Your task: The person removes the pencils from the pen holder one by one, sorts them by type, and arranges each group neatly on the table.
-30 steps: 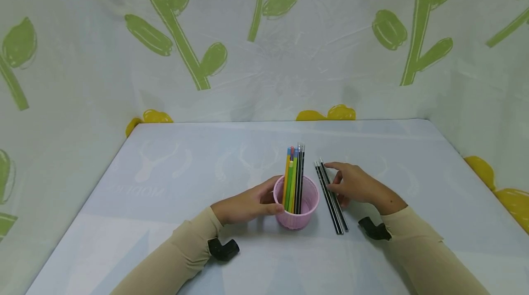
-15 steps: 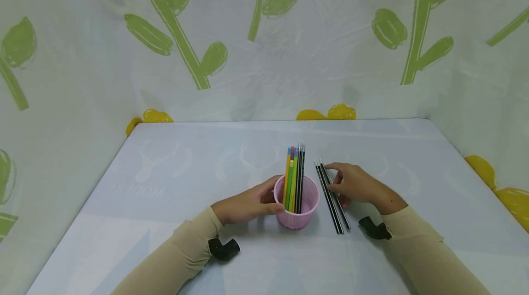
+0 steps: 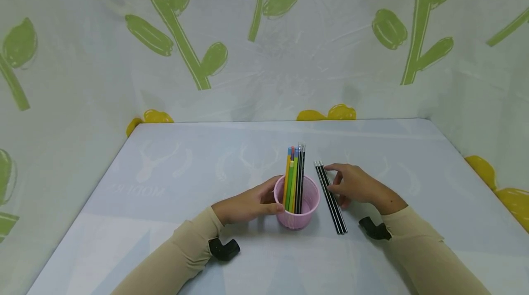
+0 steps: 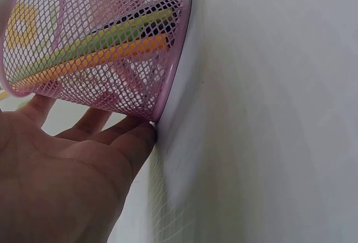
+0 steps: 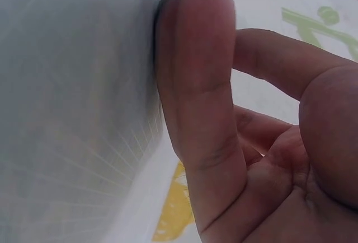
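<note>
A pink mesh pencil cup (image 3: 294, 222) stands upright on the table, holding several pencils (image 3: 291, 185) in yellow, green and black. My left hand (image 3: 248, 204) grips the cup's left side, thumb at the near rim and fingers behind. In the left wrist view, fingertips of that hand (image 4: 84, 153) touch the mesh near the base. Right of the cup, black pencils (image 3: 330, 201) lie side by side in a narrow bundle. My right hand (image 3: 356, 184) rests at the bundle's right edge, index finger and thumb touching it. Extended fingers (image 5: 207, 58) reach the dark pencils in the right wrist view.
The pale table (image 3: 165, 166) carries faint printed antler shapes. Behind it rises a white wall covering (image 3: 330, 56) with green plant prints. Black wrist devices (image 3: 223, 249) sit at both sleeve cuffs.
The rightmost black pencil has swung in against the others, so the bundle's near ends now line up. Both hands stay almost where they were.
</note>
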Action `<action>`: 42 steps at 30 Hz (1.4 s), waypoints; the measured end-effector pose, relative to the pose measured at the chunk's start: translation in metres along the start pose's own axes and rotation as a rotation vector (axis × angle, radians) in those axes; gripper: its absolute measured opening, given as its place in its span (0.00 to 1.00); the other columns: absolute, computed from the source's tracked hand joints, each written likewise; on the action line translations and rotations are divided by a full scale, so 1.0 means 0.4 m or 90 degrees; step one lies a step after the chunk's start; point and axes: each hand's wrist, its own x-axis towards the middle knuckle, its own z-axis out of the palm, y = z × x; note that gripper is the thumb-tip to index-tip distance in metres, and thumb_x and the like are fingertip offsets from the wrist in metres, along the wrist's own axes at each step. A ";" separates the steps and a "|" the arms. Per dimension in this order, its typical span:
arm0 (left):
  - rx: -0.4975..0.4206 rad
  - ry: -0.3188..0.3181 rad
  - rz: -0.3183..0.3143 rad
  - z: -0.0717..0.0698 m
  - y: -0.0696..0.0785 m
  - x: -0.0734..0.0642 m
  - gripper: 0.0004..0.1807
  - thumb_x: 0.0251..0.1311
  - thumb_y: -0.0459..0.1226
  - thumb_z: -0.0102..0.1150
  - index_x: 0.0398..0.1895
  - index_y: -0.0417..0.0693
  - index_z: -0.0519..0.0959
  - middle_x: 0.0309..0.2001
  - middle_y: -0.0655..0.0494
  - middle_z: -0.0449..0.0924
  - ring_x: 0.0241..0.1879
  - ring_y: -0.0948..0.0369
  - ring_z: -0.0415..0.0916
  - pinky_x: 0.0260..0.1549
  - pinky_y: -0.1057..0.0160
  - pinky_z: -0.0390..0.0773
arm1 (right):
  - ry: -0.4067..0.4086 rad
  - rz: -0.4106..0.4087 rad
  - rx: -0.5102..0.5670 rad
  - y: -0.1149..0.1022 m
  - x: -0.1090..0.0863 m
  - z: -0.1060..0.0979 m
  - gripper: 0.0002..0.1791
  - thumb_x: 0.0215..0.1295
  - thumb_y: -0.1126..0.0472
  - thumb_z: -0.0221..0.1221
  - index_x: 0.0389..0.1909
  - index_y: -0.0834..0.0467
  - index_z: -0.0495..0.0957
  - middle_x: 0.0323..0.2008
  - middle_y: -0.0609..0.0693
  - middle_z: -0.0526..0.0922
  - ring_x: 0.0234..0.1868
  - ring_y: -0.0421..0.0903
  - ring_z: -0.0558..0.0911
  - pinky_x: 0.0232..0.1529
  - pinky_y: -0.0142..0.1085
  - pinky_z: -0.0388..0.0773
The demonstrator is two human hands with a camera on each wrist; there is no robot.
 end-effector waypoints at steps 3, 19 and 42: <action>0.000 -0.001 -0.002 0.000 0.000 0.001 0.42 0.66 0.58 0.58 0.77 0.73 0.48 0.74 0.63 0.60 0.74 0.62 0.60 0.71 0.58 0.64 | 0.007 0.001 -0.011 -0.003 -0.001 0.000 0.34 0.68 0.64 0.61 0.72 0.64 0.61 0.37 0.56 0.83 0.20 0.44 0.83 0.25 0.38 0.82; -0.006 -0.004 0.010 0.003 -0.004 0.003 0.39 0.69 0.53 0.57 0.77 0.75 0.49 0.74 0.66 0.58 0.75 0.65 0.57 0.72 0.61 0.61 | 0.189 -0.107 -0.020 -0.054 -0.026 0.014 0.15 0.72 0.60 0.58 0.56 0.58 0.78 0.38 0.55 0.82 0.29 0.45 0.81 0.26 0.33 0.81; 0.004 -0.002 0.011 0.002 0.000 -0.003 0.40 0.68 0.56 0.56 0.78 0.73 0.47 0.74 0.63 0.59 0.75 0.62 0.58 0.73 0.55 0.61 | 0.302 -0.228 0.105 -0.128 -0.048 0.090 0.17 0.72 0.57 0.59 0.58 0.58 0.76 0.39 0.51 0.84 0.42 0.45 0.81 0.45 0.31 0.81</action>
